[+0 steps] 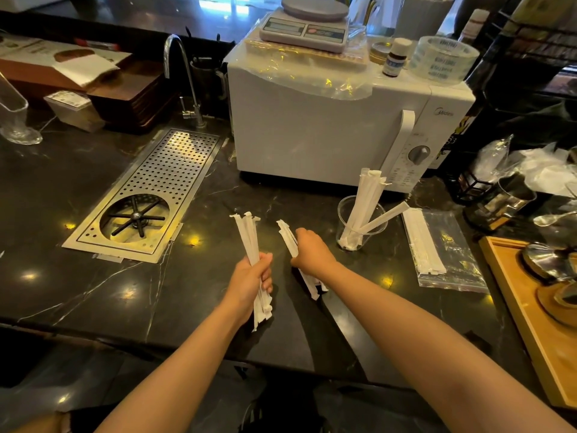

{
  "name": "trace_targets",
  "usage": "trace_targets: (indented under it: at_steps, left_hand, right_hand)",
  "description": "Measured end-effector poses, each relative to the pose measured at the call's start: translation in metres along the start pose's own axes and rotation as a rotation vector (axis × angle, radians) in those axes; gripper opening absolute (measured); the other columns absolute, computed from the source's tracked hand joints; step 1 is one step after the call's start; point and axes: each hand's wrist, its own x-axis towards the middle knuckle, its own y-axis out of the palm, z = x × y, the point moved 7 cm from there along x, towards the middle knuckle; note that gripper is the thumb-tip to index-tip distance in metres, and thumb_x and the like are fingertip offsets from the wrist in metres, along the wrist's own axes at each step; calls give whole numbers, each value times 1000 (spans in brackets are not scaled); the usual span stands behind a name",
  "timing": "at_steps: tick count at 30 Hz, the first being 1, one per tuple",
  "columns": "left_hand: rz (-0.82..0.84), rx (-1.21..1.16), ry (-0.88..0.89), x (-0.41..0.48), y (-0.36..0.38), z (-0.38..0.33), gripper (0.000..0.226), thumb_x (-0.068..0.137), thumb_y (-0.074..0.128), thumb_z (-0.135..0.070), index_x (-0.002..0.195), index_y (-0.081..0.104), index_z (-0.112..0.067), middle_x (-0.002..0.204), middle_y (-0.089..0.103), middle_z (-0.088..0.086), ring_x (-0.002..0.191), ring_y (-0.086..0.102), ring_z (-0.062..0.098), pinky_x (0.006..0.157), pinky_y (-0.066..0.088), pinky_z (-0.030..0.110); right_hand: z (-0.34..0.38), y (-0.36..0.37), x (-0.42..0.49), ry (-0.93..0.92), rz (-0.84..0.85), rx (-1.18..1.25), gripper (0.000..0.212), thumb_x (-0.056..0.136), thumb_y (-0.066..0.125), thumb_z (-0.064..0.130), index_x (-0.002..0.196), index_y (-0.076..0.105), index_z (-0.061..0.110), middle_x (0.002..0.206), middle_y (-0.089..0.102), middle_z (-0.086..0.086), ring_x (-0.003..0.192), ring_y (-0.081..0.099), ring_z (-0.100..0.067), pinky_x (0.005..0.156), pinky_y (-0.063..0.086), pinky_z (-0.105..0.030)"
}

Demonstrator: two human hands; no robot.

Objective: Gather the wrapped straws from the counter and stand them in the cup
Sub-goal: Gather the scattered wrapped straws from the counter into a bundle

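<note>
On the dark counter (93, 276) we are mid-gather: our left hand (253, 276) is fisted around one bundle of wrapped straws (248, 235), and our right hand (309, 250) is closed on a second bundle (285, 234) lying low over the surface. Both bundles run lengthwise toward twelve o'clock, tips tilting to eleven. Next, we judge, each must swing to two o'clock, turn upright and drop into the cup (362, 223), where several straws already lean.

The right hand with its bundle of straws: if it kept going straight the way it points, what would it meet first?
The right hand points up and leftward, away from the cup. Bare counter lies ahead, then probably the microwave, though depth is unclear.
</note>
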Motion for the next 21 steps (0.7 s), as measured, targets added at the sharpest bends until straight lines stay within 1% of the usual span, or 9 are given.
trace_targets:
  at_steps: [4, 8, 11, 15, 17, 19, 21]
  left_hand:
    - [-2, 11, 6, 1, 2, -1, 23, 91, 47, -15, 68, 43, -15, 43, 36, -5, 34, 35, 5, 41, 37, 21]
    - [2, 14, 10, 2, 2, -1, 24, 90, 46, -12, 67, 41, -14, 38, 37, -7, 32, 35, 4, 38, 37, 18]
    - [-4, 9, 7, 3, 2, -1, 23, 90, 47, -12, 68, 42, -14, 38, 36, -7, 32, 35, 5, 38, 36, 19]
    - [-8, 16, 7, 5, 1, 1, 22, 90, 47, -13, 68, 43, -14, 39, 36, -7, 33, 34, 5, 38, 36, 19]
    - [-14, 23, 4, 5, 1, 1, 22, 90, 48, -13, 68, 43, -14, 39, 35, -7, 33, 34, 5, 39, 36, 20]
    - [-17, 34, 1, 6, 2, 1, 23, 90, 48, -14, 67, 43, -14, 41, 35, -6, 33, 35, 5, 41, 36, 21]
    - [-18, 42, 2, 7, 4, 0, 24, 89, 49, -14, 66, 44, -14, 43, 36, -5, 35, 36, 6, 43, 37, 22]
  right_hand:
    - [-1, -4, 1, 65, 2, -125, 42, 80, 65, 19, 115, 49, 3, 119, 58, -17, 108, 56, -34, 80, 47, -38]
    - [1, -6, 2, 87, 8, -200, 30, 84, 59, 14, 113, 55, 5, 114, 62, -15, 103, 60, -32, 70, 44, -33]
    - [4, -6, 2, 70, 21, -223, 30, 87, 54, 9, 117, 53, 4, 117, 61, -15, 106, 59, -31, 72, 42, -32]
    - [2, -6, 1, 68, 49, -194, 32, 89, 52, 8, 120, 51, 1, 122, 58, -17, 110, 57, -33, 82, 47, -36]
    - [1, -5, -1, 63, 78, -176, 32, 89, 52, 8, 120, 51, 1, 122, 58, -18, 110, 57, -33, 84, 47, -36]
    - [-1, -3, -2, 66, 121, -125, 32, 87, 56, 10, 117, 52, -1, 118, 59, -19, 105, 59, -33, 79, 48, -34]
    - [-2, -4, -5, 71, 182, -48, 31, 86, 59, 12, 113, 54, -2, 105, 61, -17, 91, 62, -29, 66, 48, -29]
